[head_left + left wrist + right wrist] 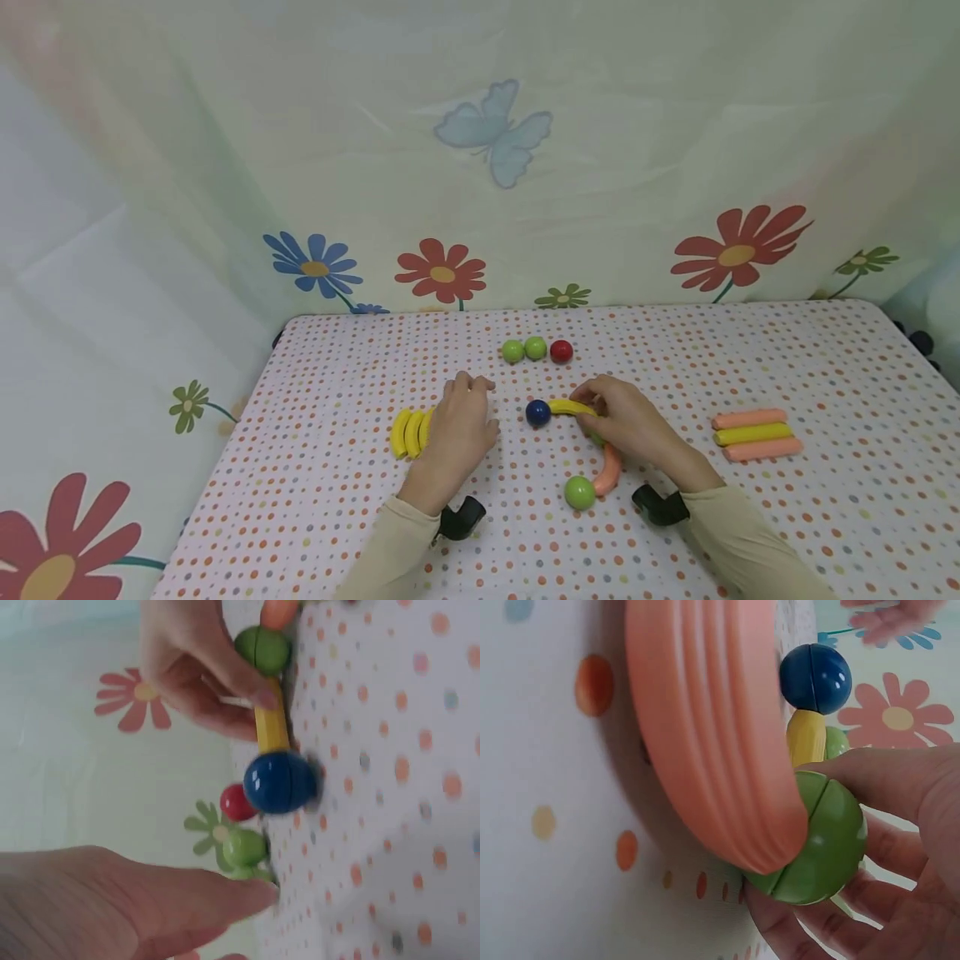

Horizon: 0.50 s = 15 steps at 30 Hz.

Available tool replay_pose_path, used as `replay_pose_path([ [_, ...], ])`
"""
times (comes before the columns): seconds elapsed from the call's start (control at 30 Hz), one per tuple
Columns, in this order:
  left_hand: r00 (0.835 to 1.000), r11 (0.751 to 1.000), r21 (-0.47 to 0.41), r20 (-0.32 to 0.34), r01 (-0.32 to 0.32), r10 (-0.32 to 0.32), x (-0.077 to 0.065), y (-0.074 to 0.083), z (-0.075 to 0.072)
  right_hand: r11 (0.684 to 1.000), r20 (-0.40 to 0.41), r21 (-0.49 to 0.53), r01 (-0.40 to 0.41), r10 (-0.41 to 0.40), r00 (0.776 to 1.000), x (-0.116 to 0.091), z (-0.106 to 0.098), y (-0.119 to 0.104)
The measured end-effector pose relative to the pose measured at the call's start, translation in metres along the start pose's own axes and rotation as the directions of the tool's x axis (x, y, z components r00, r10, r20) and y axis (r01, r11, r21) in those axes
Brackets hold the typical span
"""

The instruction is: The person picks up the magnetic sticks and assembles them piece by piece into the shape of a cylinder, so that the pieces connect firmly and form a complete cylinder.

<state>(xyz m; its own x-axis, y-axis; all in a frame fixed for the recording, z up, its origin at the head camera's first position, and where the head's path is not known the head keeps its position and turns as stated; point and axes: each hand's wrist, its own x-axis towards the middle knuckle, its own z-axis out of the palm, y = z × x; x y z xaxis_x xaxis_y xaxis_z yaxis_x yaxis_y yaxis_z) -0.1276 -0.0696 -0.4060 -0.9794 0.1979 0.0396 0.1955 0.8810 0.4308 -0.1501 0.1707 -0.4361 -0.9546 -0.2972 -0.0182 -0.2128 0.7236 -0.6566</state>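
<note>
My right hand (628, 419) grips a yellow curved stick (567, 407) between thumb and fingers, close to a green ball (832, 844) at its end. A dark blue ball (537, 413) is joined to the stick's other end. From the green ball, mostly hidden by my hand in the head view, a salmon curved stick (609, 472) runs toward me to another green ball (580, 493). My left hand (459, 427) hovers with loosely bent fingers and nothing in it, partly covering a group of yellow curved sticks (407, 435).
Two light green balls (513, 351) and a red ball (561, 351) sit in a row farther back. To the right lie two salmon straight sticks (763, 450) with a yellow straight stick (753, 434) between them. A flowered curtain (600, 208) hangs behind the dotted tabletop (315, 483).
</note>
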Motion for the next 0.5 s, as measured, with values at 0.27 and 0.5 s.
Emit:
replay_pose_path([
  [0.27,0.988,0.988,-0.006,-0.017,0.151,-0.151,-0.009,-0.023,-0.002,0.999,-0.037,-0.017,-0.036,0.035,0.999,-0.004,-0.001,0.003],
  [0.5,0.994,0.996,0.028,-0.066,0.085,-0.083,-0.014,-0.03,0.006,0.998,-0.055,-0.031,-0.06,0.058,0.997,-0.005,-0.003,0.006],
])
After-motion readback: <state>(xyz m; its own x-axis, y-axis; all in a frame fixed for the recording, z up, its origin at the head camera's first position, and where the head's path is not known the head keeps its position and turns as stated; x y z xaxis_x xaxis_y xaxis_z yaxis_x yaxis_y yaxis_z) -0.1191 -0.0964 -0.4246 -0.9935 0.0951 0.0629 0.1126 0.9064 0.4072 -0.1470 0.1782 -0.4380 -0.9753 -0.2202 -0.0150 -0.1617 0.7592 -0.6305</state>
